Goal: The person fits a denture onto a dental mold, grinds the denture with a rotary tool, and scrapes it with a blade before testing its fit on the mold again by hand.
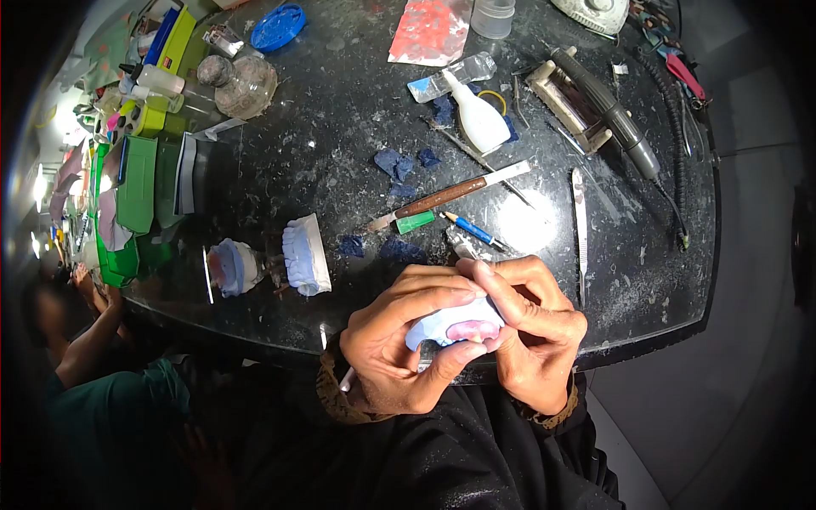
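Near the table's front edge, both my hands hold a light-blue dental cast [432, 326] with a pink denture base [473, 330] on it. My left hand [395, 331] wraps its left side, thumb below and fingers above. My right hand [535, 327] pinches the right side, its thumb and fingers close to the pink part; some fingertips are hidden behind the cast. To the left stands a blue-and-white toothed cast [306, 255], and beside it a blue cast with a pink plate [236, 267]. A blue pencil [473, 229] lies just beyond my hands.
Behind the hands lie a brown-handled brush [450, 197], a green block [415, 223], a metal knife [580, 234] and blue wax scraps [395, 164]. A white squeeze bottle [478, 119] and a handpiece [608, 110] on a stand are farther back. Green bins [136, 183] stand left; another person's arm [89, 331] shows there.
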`<state>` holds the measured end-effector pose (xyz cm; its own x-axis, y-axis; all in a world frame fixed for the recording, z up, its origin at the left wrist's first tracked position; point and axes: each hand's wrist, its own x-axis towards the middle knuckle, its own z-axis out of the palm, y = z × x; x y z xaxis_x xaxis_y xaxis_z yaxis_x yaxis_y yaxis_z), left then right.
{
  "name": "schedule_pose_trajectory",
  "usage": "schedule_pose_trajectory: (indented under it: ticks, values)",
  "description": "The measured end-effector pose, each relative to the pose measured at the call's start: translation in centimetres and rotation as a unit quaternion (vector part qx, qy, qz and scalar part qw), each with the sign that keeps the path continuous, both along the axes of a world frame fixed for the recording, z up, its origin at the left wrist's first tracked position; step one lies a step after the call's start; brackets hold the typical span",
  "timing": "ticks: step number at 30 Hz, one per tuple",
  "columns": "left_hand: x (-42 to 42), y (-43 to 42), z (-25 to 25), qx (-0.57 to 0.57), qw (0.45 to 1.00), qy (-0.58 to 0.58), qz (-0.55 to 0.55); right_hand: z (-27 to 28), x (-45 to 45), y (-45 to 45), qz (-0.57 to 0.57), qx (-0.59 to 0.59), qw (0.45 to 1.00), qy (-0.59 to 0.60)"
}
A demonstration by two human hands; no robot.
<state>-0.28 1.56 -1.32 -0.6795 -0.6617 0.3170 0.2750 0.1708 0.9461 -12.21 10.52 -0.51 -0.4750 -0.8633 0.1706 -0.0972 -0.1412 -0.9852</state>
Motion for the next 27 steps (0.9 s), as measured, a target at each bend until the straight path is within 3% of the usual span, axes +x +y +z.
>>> schedule_pose_trajectory:
  ticks: [6, 10, 17, 20, 27]
  values:
    - [-0.2, -0.6, -0.1, 0.032, 0.999, -0.005, -0.009, 0.1, 0.0, -0.2, -0.016, 0.008, 0.999, 0.051]
    - [0.0, -0.4, 0.0, 0.155, 0.988, 0.005, 0.01, 0.1, 0.1, -0.8, -0.029, -0.028, 0.994, 0.1]
    - [0.0, -0.6, 0.6, 0.004, 0.991, -0.107, 0.081, 0.1, -0.5, 0.1, 0.02, 0.013, 0.999, 0.03]
    - [0.1, -0.7, 0.0, -0.066, 0.988, -0.088, 0.107, 0.2, -0.7, 0.7, 0.055, 0.018, 0.993, -0.106]
    - [-0.1, -0.4, 0.7, -0.238, 0.959, -0.1, 0.12, 0.9, -1.2, 0.9, 0.112, 0.055, 0.98, -0.153]
